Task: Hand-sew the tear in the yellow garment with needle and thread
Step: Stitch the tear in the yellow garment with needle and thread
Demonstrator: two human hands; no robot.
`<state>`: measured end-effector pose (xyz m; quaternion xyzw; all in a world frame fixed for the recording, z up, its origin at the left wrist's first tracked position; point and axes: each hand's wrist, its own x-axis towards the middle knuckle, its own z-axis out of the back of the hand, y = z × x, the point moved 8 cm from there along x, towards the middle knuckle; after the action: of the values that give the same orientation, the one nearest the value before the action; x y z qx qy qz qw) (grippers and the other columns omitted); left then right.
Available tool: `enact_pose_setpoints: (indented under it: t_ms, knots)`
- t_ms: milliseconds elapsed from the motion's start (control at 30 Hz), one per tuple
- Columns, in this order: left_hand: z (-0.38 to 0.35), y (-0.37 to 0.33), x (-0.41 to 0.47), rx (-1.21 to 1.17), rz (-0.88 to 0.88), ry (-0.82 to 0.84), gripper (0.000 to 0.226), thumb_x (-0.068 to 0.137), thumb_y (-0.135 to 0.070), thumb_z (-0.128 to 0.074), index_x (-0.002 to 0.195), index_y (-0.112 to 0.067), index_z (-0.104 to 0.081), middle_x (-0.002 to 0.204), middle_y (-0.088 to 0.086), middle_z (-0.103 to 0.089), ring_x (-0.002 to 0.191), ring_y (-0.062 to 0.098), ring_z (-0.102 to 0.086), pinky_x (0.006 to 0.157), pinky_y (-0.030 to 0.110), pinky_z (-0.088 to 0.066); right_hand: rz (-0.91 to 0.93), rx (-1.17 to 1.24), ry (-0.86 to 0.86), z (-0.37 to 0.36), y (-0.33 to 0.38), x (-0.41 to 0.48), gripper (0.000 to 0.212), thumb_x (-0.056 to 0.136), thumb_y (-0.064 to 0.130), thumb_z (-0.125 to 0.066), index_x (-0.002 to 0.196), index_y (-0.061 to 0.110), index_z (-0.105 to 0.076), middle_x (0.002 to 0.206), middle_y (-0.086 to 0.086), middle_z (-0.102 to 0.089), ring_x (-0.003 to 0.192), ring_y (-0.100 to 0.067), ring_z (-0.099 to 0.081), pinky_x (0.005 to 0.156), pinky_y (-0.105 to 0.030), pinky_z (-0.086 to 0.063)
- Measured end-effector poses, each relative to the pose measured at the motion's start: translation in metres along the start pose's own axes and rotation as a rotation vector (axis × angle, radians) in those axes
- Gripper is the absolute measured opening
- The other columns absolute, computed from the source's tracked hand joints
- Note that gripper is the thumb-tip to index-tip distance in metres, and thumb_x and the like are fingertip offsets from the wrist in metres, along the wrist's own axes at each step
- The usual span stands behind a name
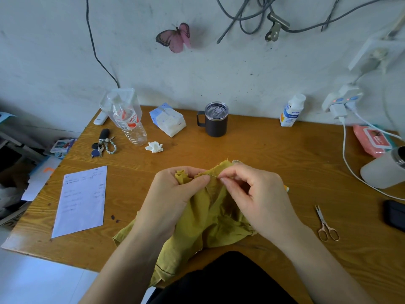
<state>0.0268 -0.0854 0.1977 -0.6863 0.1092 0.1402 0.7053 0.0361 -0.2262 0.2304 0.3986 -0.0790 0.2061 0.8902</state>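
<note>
The yellow garment (210,218) lies bunched on the wooden table (263,150) in front of me and hangs over the near edge. My left hand (173,194) grips a gathered fold of it near the top, thumb pressed on the cloth. My right hand (254,194) pinches a thin needle (214,176) between thumb and forefinger; its tip points left into the fabric beside my left thumb. The thread is too fine to make out.
Small gold scissors (326,224) lie to the right. A sheet of paper (82,200) lies left, keys (102,145) and a plastic bottle (129,121) behind it. A crumpled tissue (155,147), tissue pack (167,119), dark mug (214,119), white cable (348,163) and white cup (383,170) stand farther back.
</note>
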Motion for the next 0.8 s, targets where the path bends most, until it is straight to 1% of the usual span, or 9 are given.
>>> enact_pose_setpoints:
  t_ms: [100,167,233,333,400,467,567,700,800]
  knots:
    - [-0.002,-0.002,0.001,0.141,-0.047,0.042,0.019,0.085,-0.014,-0.065,0.075,-0.025,-0.077,0.071,-0.001,-0.075,0.068,0.013,-0.072,0.057,0.019,-0.054,-0.071,0.12,0.128,-0.006,-0.01,0.002,0.029,0.09,0.017,-0.06,0.118,0.022,-0.057,0.053,0.009,-0.054,0.047,-0.005,-0.05,0.055,-0.014,-0.041]
    - [-0.003,-0.003,0.001,0.218,-0.068,0.073,0.018,0.085,-0.015,-0.065,0.075,-0.026,-0.076,0.07,-0.003,-0.074,0.067,0.011,-0.07,0.057,0.016,-0.052,-0.107,0.192,0.249,-0.012,-0.014,0.002,0.046,0.091,0.014,-0.058,0.133,0.027,-0.044,0.051,0.006,-0.049,0.046,-0.007,-0.047,0.058,-0.015,-0.042]
    - [-0.004,-0.004,0.001,0.29,-0.091,0.091,0.018,0.085,-0.017,-0.065,0.075,-0.026,-0.076,0.071,-0.004,-0.074,0.068,0.01,-0.07,0.058,0.016,-0.053,-0.125,0.236,0.352,-0.014,-0.017,0.001,0.055,0.092,0.012,-0.056,0.139,0.033,-0.037,0.05,0.005,-0.047,0.047,-0.009,-0.045,0.059,-0.014,-0.041]
    - [-0.006,-0.005,0.001,0.393,-0.129,0.116,0.014,0.085,-0.019,-0.065,0.078,-0.026,-0.076,0.074,-0.003,-0.074,0.07,0.012,-0.069,0.064,0.023,-0.057,-0.133,0.247,0.465,-0.018,-0.02,-0.001,0.047,0.094,0.015,-0.052,0.134,0.04,-0.044,0.051,0.004,-0.047,0.049,-0.02,-0.045,0.055,-0.024,-0.041]
    - [-0.006,-0.006,0.0,0.417,-0.146,0.113,0.013,0.085,-0.019,-0.066,0.078,-0.025,-0.076,0.074,-0.004,-0.073,0.071,0.012,-0.068,0.066,0.026,-0.057,-0.135,0.236,0.493,-0.019,-0.021,-0.001,0.034,0.095,0.019,-0.052,0.123,0.038,-0.056,0.051,0.007,-0.051,0.048,-0.019,-0.047,0.053,-0.023,-0.04]
    - [-0.006,-0.006,0.0,0.431,-0.146,0.108,0.013,0.085,-0.02,-0.066,0.079,-0.026,-0.076,0.075,-0.006,-0.073,0.072,0.009,-0.068,0.065,0.024,-0.057,-0.147,0.25,0.475,-0.018,-0.022,-0.001,0.021,0.094,0.021,-0.053,0.108,0.035,-0.062,0.052,0.01,-0.056,0.047,-0.011,-0.048,0.052,-0.022,-0.04]
    - [-0.006,-0.005,0.001,0.428,-0.135,0.093,0.013,0.085,-0.02,-0.066,0.079,-0.026,-0.076,0.074,-0.008,-0.073,0.073,0.007,-0.068,0.063,0.018,-0.054,-0.159,0.279,0.416,-0.016,-0.023,-0.001,0.013,0.093,0.021,-0.055,0.091,0.032,-0.062,0.053,0.012,-0.059,0.046,-0.003,-0.048,0.054,-0.009,-0.037]
    - [-0.003,-0.006,0.001,0.434,-0.148,0.009,0.011,0.083,-0.024,-0.068,0.076,-0.027,-0.075,0.071,-0.011,-0.072,0.069,0.002,-0.066,0.057,0.01,-0.049,-0.134,0.176,0.251,-0.009,-0.021,-0.001,0.011,0.091,0.019,-0.058,0.088,0.029,-0.062,0.049,0.012,-0.054,0.046,-0.007,-0.049,0.054,-0.011,-0.038]
    - [0.001,-0.007,0.001,0.444,-0.156,-0.072,0.008,0.081,-0.028,-0.069,0.075,-0.027,-0.074,0.07,-0.011,-0.071,0.068,0.002,-0.065,0.056,0.011,-0.049,-0.131,0.104,0.151,-0.003,-0.017,-0.003,0.007,0.09,0.017,-0.059,0.09,0.022,-0.064,0.05,0.01,-0.052,0.046,-0.007,-0.049,0.049,-0.015,-0.039]
